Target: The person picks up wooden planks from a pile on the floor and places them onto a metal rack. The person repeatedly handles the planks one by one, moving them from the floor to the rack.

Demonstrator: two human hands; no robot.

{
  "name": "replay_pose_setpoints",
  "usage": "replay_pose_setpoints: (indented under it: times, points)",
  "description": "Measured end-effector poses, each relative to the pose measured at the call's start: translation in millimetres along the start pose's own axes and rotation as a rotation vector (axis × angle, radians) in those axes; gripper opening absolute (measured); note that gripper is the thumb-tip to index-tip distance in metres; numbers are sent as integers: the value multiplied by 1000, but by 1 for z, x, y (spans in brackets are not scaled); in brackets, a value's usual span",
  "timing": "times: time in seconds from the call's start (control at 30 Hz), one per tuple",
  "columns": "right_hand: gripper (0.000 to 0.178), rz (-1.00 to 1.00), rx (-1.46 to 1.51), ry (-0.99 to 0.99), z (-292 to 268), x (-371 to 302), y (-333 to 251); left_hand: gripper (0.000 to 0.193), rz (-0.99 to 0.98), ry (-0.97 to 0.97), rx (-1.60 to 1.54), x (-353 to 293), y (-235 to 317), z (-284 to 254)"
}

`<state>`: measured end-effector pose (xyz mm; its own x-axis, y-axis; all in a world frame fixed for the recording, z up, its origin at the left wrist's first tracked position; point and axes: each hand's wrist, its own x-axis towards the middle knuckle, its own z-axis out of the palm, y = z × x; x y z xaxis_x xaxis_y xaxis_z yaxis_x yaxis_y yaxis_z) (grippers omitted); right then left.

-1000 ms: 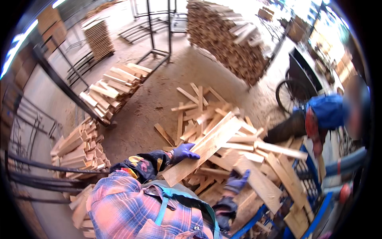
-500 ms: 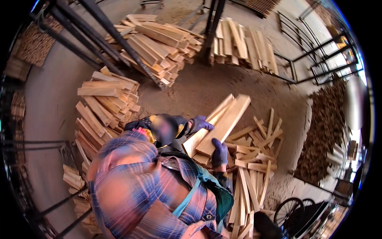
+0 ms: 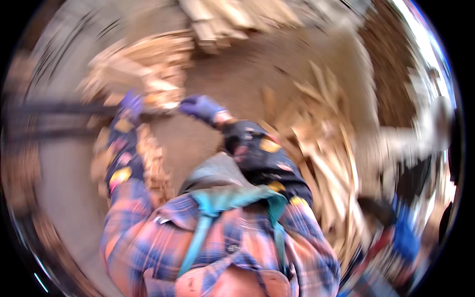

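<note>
Both my arms reach forward and left in patterned dark sleeve covers. My left hand [image 3: 131,105], in a purple glove, is at the near left side of a pile of pale wooden boards [image 3: 141,64]. At the pile's near right corner is my right hand [image 3: 200,107], gloved in purple too, pointing left. Board ends show between the two hands. Motion blur smears the fingers, so whether either hand grips a board cannot be made out.
A loose heap of wood strips [image 3: 321,168] lies to my right. More boards [image 3: 232,20] are stacked at the far middle, and a smaller stack [image 3: 154,158] is beside my left arm. Dark metal bars [image 3: 59,110] cross the left side. Someone in blue [image 3: 406,232] is at lower right.
My view has turned, and both hands have swung from the loose heap to the board pile at far left. The boards held between them before are not distinguishable from the pile now.
</note>
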<state>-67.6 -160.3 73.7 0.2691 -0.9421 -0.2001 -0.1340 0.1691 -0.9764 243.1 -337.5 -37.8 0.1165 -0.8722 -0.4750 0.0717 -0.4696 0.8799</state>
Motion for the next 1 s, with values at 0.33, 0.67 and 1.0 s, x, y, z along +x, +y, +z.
replay_pose_setpoints:
  times: [0.33,0.67,1.0]
  points:
    - [42,-43,1394,1351,10,-404,257,50,-901,-896,900,-186,-253,203]
    - [63,-888,1349,2408,43,-818,256,35,-227,-1386,1092,-416,-235,459]
    - [41,-1039,1357,2313,-24,-789,287,59,1133,-2135,644,-780,-305,588]
